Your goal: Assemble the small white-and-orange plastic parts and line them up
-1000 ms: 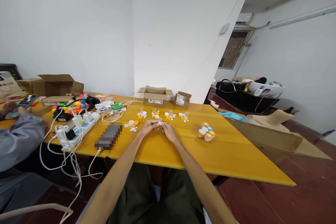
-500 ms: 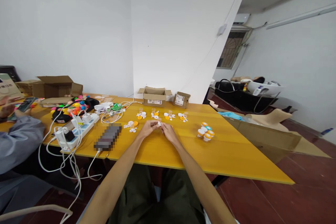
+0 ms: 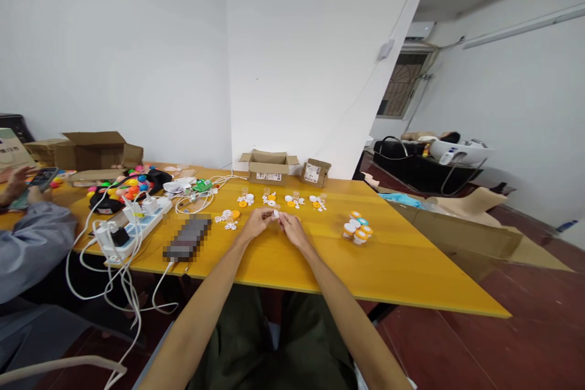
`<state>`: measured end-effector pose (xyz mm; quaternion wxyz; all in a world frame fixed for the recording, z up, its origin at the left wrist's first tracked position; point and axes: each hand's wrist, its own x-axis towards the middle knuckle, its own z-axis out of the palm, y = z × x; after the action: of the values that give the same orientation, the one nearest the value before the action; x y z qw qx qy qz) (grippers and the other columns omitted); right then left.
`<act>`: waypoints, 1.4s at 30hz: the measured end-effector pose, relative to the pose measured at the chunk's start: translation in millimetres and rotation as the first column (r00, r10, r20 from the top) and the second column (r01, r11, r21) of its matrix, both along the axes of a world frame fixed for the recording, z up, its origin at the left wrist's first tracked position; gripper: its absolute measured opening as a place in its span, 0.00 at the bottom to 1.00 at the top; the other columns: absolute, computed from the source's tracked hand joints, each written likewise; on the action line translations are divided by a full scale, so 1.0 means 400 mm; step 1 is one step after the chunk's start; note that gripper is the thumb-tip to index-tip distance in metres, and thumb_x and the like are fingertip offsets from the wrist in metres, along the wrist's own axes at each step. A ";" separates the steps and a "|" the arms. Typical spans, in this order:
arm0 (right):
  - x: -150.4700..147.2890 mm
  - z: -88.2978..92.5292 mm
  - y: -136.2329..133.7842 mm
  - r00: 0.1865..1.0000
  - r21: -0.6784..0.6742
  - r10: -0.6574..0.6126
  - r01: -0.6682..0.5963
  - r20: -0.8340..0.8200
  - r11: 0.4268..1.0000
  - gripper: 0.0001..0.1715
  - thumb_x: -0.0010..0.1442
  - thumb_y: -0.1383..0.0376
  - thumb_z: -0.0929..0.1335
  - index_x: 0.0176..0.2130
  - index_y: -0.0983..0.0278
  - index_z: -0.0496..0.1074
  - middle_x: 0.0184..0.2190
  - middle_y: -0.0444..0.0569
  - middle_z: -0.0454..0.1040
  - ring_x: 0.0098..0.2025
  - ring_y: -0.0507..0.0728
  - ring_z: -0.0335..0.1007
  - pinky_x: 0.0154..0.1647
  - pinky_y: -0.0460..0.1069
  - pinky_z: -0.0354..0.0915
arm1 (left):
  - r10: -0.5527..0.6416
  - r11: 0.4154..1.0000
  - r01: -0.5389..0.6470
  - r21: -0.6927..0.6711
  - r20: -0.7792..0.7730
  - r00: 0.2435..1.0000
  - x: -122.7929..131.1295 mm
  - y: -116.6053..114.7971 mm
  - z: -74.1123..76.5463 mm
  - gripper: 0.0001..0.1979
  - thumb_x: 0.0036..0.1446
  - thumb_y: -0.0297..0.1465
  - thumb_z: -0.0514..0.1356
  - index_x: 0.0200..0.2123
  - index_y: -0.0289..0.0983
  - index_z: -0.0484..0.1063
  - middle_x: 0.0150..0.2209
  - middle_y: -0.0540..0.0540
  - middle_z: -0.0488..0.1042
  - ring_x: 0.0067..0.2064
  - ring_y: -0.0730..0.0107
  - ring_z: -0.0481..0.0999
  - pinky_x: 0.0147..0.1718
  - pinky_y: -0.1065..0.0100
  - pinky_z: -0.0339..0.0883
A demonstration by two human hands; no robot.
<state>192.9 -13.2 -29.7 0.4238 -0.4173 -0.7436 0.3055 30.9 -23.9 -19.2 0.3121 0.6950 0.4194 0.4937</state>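
My left hand (image 3: 258, 223) and my right hand (image 3: 291, 226) meet over the yellow table (image 3: 315, 274), fingers closed round a small white part (image 3: 275, 214) between them. Its details are too small to make out. Behind my hands lie small groups of white discs, orange rings and clear cups, such as an orange ring (image 3: 244, 203) and a clear cup (image 3: 323, 197). Left of my left hand is another group with an orange piece (image 3: 236, 214). To the right stands a cluster of small jars (image 3: 358, 228) with white, orange and teal lids.
Two open cardboard boxes (image 3: 268, 169) (image 3: 315, 173) stand by the wall. At left are a power strip (image 3: 141, 228) with cables, a blurred dark device (image 3: 188, 239), colourful balls (image 3: 137, 184) and a person's sleeve (image 3: 39, 244). A large carton (image 3: 457, 237) adjoins the table's right edge.
My hands have barely moved and still hold the white part, which now shows turned slightly between the fingers. At far left, the other person's hand and phone have shifted a little.
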 end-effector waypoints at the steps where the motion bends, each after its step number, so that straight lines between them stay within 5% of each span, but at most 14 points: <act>1: 0.000 -0.001 0.001 1.000 0.003 -0.004 0.004 -0.005 1.000 0.31 0.65 0.42 0.55 0.23 0.58 0.63 0.16 0.42 0.65 0.22 0.55 0.61 0.30 0.50 0.61 | 0.009 1.000 -0.009 0.013 -0.012 1.000 -0.001 0.000 0.000 0.08 0.54 0.31 0.64 0.37 0.38 0.82 0.37 0.45 0.82 0.38 0.63 0.77 0.44 0.62 0.71; 9: -0.001 -0.001 0.003 0.998 -0.004 -0.030 0.030 -0.048 1.000 0.30 0.66 0.43 0.54 0.25 0.58 0.66 0.18 0.42 0.67 0.23 0.56 0.63 0.32 0.50 0.62 | 0.214 0.975 -0.204 0.082 -0.136 0.967 -0.015 -0.002 -0.001 0.08 0.55 0.29 0.64 0.38 0.40 0.82 0.35 0.46 0.79 0.38 0.63 0.76 0.45 0.63 0.69; 18: 0.003 0.001 0.003 0.998 0.017 -0.050 0.051 -0.035 0.999 0.20 0.62 0.50 0.61 0.27 0.59 0.68 0.20 0.42 0.71 0.25 0.56 0.67 0.32 0.50 0.65 | 0.403 0.911 -0.403 0.093 -0.413 0.816 -0.028 0.003 -0.017 0.07 0.58 0.28 0.62 0.35 0.40 0.81 0.36 0.43 0.76 0.45 0.58 0.75 0.45 0.65 0.65; 23: 0.001 -0.003 0.003 0.998 0.024 -0.045 0.046 -0.041 0.999 0.17 0.61 0.52 0.63 0.27 0.59 0.69 0.20 0.43 0.73 0.25 0.57 0.70 0.34 0.51 0.67 | 0.420 0.904 -0.420 0.074 -0.328 0.846 -0.028 0.007 -0.018 0.07 0.55 0.27 0.63 0.36 0.40 0.81 0.36 0.43 0.76 0.43 0.58 0.75 0.45 0.63 0.66; 27: 0.001 -0.007 0.007 0.998 0.030 -0.045 0.047 -0.045 0.998 0.19 0.61 0.51 0.63 0.28 0.59 0.71 0.21 0.44 0.75 0.25 0.57 0.70 0.33 0.51 0.68 | 0.367 0.930 -0.362 0.066 -0.085 0.926 -0.020 0.005 -0.006 0.06 0.56 0.33 0.63 0.34 0.40 0.80 0.33 0.46 0.77 0.38 0.61 0.74 0.44 0.63 0.67; 31: 0.002 -0.007 0.008 0.996 0.041 -0.037 0.040 -0.082 0.998 0.18 0.61 0.51 0.63 0.31 0.60 0.74 0.24 0.46 0.77 0.26 0.57 0.71 0.33 0.51 0.69 | 0.152 0.988 -0.152 0.007 0.011 0.988 -0.002 -0.007 0.011 0.15 0.59 0.43 0.61 0.28 0.38 0.78 0.26 0.48 0.76 0.34 0.64 0.74 0.40 0.65 0.68; 35: -0.001 -0.006 0.007 0.993 0.048 -0.028 0.034 -0.118 0.998 0.18 0.61 0.52 0.64 0.33 0.60 0.76 0.27 0.47 0.79 0.27 0.57 0.72 0.33 0.51 0.69 | -0.021 0.997 0.026 -0.066 0.083 0.996 0.009 -0.009 0.015 0.14 0.55 0.42 0.65 0.33 0.37 0.80 0.29 0.46 0.80 0.35 0.63 0.77 0.42 0.63 0.71; 42: -0.007 -0.012 0.012 0.994 0.034 -0.016 0.020 -0.108 0.999 0.21 0.62 0.51 0.63 0.38 0.60 0.78 0.27 0.46 0.79 0.21 0.55 0.67 0.30 0.51 0.69 | -0.007 0.993 0.028 -0.111 0.178 0.984 -0.006 0.007 0.007 0.17 0.49 0.41 0.70 0.38 0.36 0.79 0.36 0.43 0.82 0.41 0.61 0.80 0.46 0.62 0.72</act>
<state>190.2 -8.5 -34.5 0.4730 -0.3994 -0.7213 0.3106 28.5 -21.1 -16.4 0.3914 0.6331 0.4112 0.5262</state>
